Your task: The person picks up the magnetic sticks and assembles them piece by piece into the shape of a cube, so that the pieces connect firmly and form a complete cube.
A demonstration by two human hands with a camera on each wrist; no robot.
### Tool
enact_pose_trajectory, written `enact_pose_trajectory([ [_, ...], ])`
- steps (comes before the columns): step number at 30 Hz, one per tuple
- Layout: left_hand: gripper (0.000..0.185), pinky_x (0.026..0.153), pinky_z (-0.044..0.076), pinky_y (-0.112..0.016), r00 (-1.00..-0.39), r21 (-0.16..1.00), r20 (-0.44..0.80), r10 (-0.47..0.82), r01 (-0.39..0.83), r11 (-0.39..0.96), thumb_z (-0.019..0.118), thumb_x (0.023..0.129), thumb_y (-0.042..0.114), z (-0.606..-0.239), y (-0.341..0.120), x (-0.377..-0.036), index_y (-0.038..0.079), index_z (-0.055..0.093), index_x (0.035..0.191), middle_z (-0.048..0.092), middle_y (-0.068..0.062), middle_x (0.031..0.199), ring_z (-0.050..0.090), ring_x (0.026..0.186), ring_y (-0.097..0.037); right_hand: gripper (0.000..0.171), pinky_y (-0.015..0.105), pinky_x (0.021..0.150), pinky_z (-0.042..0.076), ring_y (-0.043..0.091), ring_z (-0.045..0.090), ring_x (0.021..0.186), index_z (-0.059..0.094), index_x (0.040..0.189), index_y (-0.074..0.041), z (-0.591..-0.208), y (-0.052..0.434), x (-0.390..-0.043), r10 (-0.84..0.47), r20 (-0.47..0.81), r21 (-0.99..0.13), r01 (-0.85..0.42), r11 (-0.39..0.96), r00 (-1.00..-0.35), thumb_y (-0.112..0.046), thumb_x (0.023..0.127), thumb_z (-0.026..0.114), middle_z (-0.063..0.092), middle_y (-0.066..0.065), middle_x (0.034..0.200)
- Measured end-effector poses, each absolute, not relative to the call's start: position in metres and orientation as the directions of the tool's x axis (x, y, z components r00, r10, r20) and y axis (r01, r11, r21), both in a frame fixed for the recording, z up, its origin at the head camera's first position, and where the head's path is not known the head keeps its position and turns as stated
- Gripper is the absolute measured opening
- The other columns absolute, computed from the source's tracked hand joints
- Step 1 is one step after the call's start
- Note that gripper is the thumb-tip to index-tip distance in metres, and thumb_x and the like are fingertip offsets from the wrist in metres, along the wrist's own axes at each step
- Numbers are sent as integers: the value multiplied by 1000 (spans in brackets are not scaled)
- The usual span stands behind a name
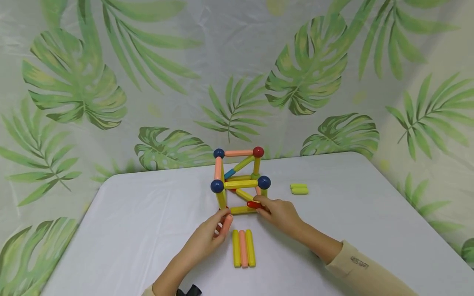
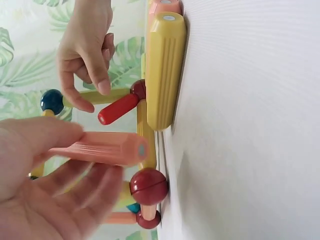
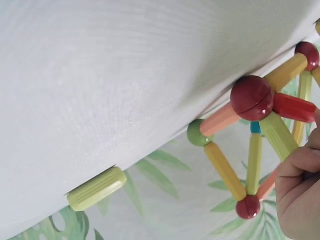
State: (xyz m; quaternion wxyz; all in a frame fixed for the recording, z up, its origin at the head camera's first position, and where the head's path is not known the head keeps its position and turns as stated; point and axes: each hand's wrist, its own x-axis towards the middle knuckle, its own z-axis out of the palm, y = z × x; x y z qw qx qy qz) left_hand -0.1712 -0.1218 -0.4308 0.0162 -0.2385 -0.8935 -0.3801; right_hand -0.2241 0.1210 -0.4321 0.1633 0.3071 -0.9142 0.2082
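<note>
My left hand (image 1: pixel 207 232) grips a salmon-pink rod (image 2: pixel 107 147) between thumb and fingers, just in front of the frame's near left corner. Rods and balls form a box-like frame (image 1: pixel 241 184), with blue balls and a red one on top and slanted rods inside. A short red rod (image 2: pixel 118 109) sticks out from a dark red ball (image 3: pixel 252 98) at the frame's near right bottom corner. Beside that rod is my right hand (image 1: pixel 281 214), its thumb and finger apart. In the left wrist view, the red rod's free end shows outside those fingertips.
Two yellow rods with a pink rod (image 1: pixel 242 248) between them lie side by side in front of the frame. Two short light green rods (image 1: pixel 299 189) lie to its right. Behind the white-covered table (image 1: pixel 148 205) hangs a leaf-patterned cloth (image 1: pixel 237 61).
</note>
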Motion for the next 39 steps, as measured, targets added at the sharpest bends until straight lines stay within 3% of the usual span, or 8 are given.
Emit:
enact_pose_trajectory([
  [5, 44, 72, 49, -23, -876, 714, 380, 297, 482, 508, 66, 81, 3, -430, -111, -181, 9, 43, 118, 59, 3, 93, 57, 83, -10, 30, 15, 43, 35, 3, 40, 47, 61, 105, -12, -433, 126, -225, -501, 481, -287, -669, 686, -719, -16, 77, 72, 62, -2, 71],
  [16, 41, 63, 51, -26, -817, 704, 565, 111, 548, 452, 71, 75, 1, -435, -95, -197, 5, 43, 105, 60, -5, 92, 60, 78, -11, 30, 15, 45, 40, 4, 48, 52, 61, 105, -12, -432, 127, -225, -504, 455, -288, -657, 696, -734, -17, 78, 71, 65, 1, 77],
  [21, 42, 67, 51, -24, -817, 713, 569, 90, 545, 442, 70, 75, 0, -434, -90, -200, 3, 42, 106, 59, -6, 91, 61, 80, -12, 27, 16, 43, 36, 3, 41, 49, 61, 103, -13, -433, 126, -226, -509, 428, -307, -650, 695, -747, -17, 78, 71, 62, -2, 72],
  [33, 43, 69, 50, -24, -818, 688, 567, 98, 535, 491, 70, 76, 2, -436, -83, -202, 4, 41, 108, 59, -8, 93, 61, 82, -13, 26, 17, 42, 35, 4, 39, 48, 60, 103, -13, -434, 127, -225, -524, 412, -320, -656, 683, -746, -16, 79, 70, 55, -6, 64],
  [39, 49, 67, 51, -28, -756, 557, 637, 154, 589, 585, 75, 72, 5, -430, -89, -198, 1, 43, 109, 55, -7, 94, 61, 81, -15, 26, 16, 44, 36, 5, 40, 49, 60, 103, -13, -435, 128, -224, -524, 404, -317, -652, 689, -750, -16, 79, 69, 60, -3, 69],
])
